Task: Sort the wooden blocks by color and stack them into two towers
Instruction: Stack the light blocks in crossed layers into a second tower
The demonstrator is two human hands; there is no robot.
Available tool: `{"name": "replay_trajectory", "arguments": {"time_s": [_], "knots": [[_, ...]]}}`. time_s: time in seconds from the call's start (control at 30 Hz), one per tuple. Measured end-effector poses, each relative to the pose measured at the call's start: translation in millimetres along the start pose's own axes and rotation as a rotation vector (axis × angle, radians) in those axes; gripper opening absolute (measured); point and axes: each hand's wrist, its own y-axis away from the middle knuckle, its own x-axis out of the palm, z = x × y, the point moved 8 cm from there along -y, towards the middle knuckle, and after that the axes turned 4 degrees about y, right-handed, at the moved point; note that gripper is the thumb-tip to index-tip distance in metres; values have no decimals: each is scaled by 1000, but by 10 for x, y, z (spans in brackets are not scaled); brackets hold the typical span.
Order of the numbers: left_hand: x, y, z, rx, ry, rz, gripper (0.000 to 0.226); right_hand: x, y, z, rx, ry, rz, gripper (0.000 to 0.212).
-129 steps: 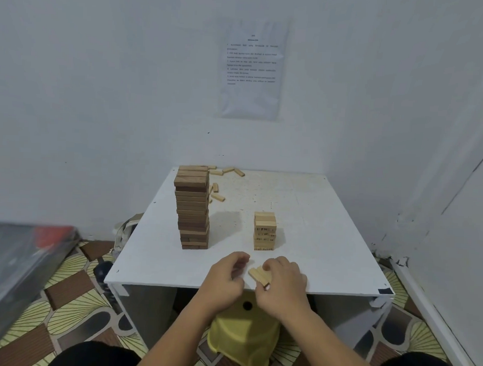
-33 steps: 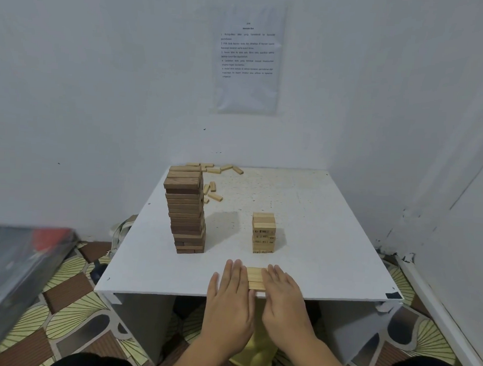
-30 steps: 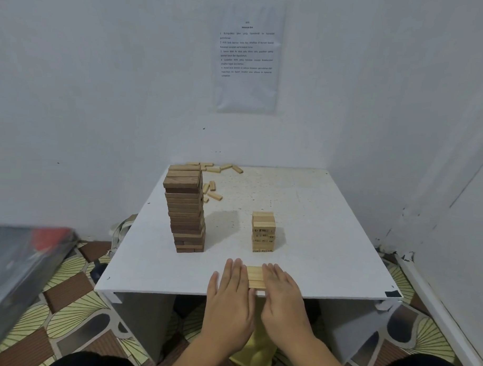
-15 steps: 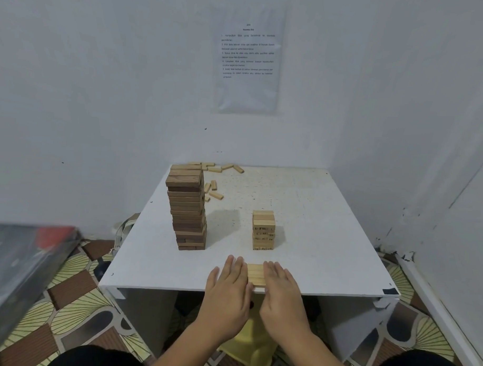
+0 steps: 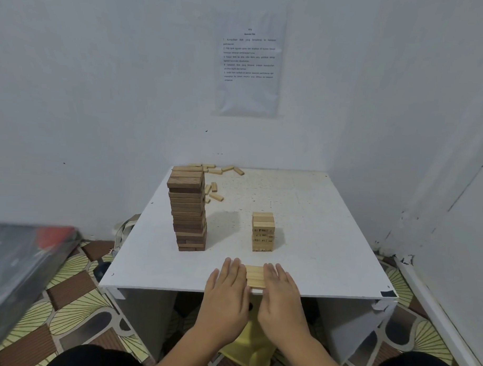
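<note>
Light blocks [image 5: 255, 276] squeezed between left hand [image 5: 226, 297], right hand [image 5: 281, 298]

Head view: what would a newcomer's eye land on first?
The tall dark tower stands left of centre on the white table, dwarfing the short light tower to its right. At the near edge, the left hand and right hand flank a flat row of light blocks.

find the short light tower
Head view: the light tower stands right of the dark tower, just beyond the block row at the near edge.
</note>
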Motion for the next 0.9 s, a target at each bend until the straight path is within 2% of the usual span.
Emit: {"name": "replay_trajectory", "arguments": {"time_s": [0.07,0.23,0.33,0.5,0.8,0.9], "knots": [[-23,4,9,-6,41,-6,61,-5,17,-8,3,-32,6,60],[-119,5,43,3,105,3,63,-82,11,-113,59,-128,17,71],[-168,-28,72,-3,73,12,63,-137,-18,-212,100,-27,47,79],[-42,-26,-25,-30,33,62,66,26,59,-196,103,184,224,98],[44,-10,-60,-25,-26,22,66,90,74,-188,66,225,197,97],[34,-2,-72,-18,-25,13,75,96,71,-195,58,218,171,97]]}}
